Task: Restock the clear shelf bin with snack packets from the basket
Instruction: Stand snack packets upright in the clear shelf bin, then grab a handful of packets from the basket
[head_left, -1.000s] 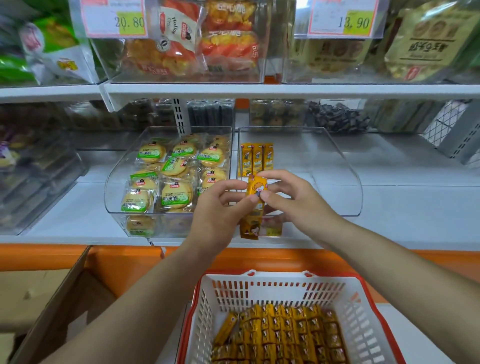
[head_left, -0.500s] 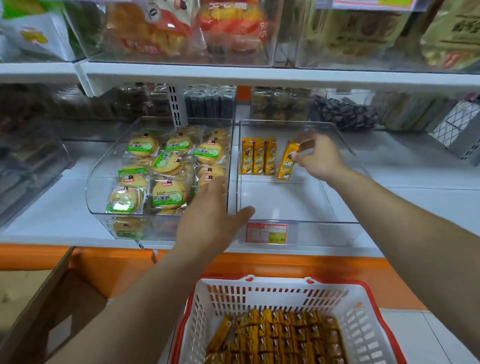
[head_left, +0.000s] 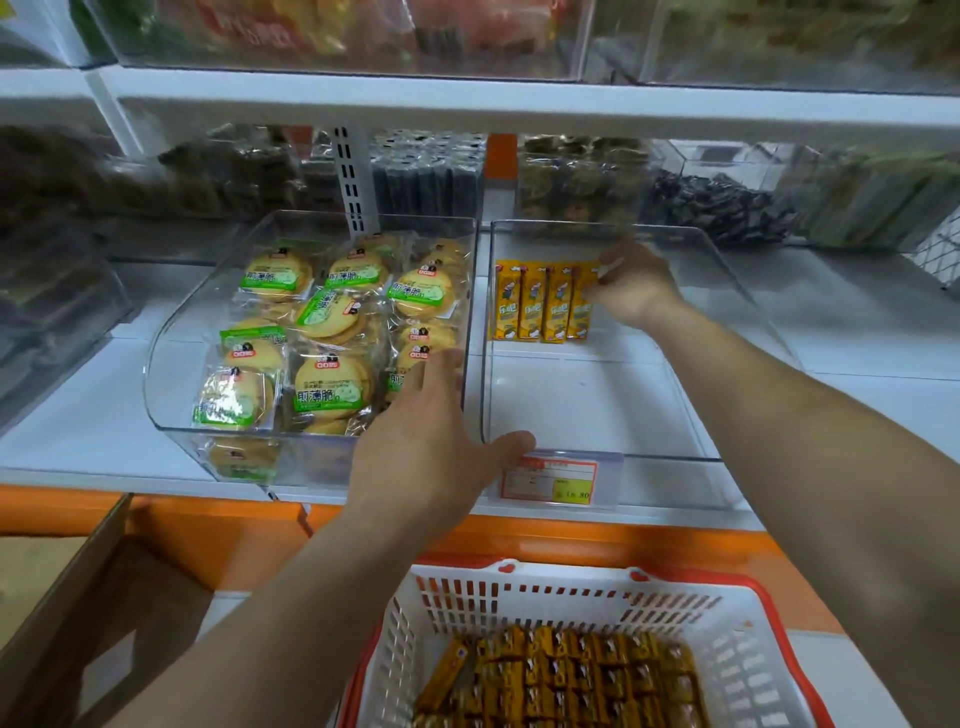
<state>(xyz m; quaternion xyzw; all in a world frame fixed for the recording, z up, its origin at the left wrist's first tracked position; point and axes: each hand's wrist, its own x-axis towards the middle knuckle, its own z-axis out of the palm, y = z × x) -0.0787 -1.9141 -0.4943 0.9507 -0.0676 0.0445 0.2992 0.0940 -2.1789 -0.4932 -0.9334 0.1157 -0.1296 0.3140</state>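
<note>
**A:** Head view first. Where are the snack packets sitting?

**B:** Four yellow snack packets (head_left: 532, 301) are standing side by side in a row at the back left of the clear shelf bin (head_left: 587, 400), right of the frame's centre. Many more are lying packed together in the white basket (head_left: 571, 569) with the red rim, at the bottom of the frame.

**A:** What is the right hand doing?

**B:** The right hand (head_left: 636, 288) is reaching into the bin from the right. Its grip is closing round the top corner of the rightmost packet (head_left: 581, 312), and it looks like a pinch between thumb and fingertips, though blur is softening that spot. That packet is touching its neighbour in the row.

**A:** And the left hand?

**B:** The left hand (head_left: 431, 441) is hovering at the centre of the frame, palm down, with its grip wide open, fingers straight and spread, and it is holding nothing. Its fingers are lying across the front right corner of the neighbouring bin (head_left: 171, 384), and its thumb is pointing at the clear bin's front left corner. I cannot tell whether it is touching either bin.

**A:** What else is showing?

**B:** Round biscuits (head_left: 332, 332) in green-labelled wrappers are filling the neighbouring bin, left of centre. A red-bordered price tag (head_left: 558, 480) is hanging on the clear bin's front wall, just beside the left thumb. Both bins are sitting on a white shelf (head_left: 857, 322), and a brown cardboard box (head_left: 78, 597) is showing at the lower left.
</note>
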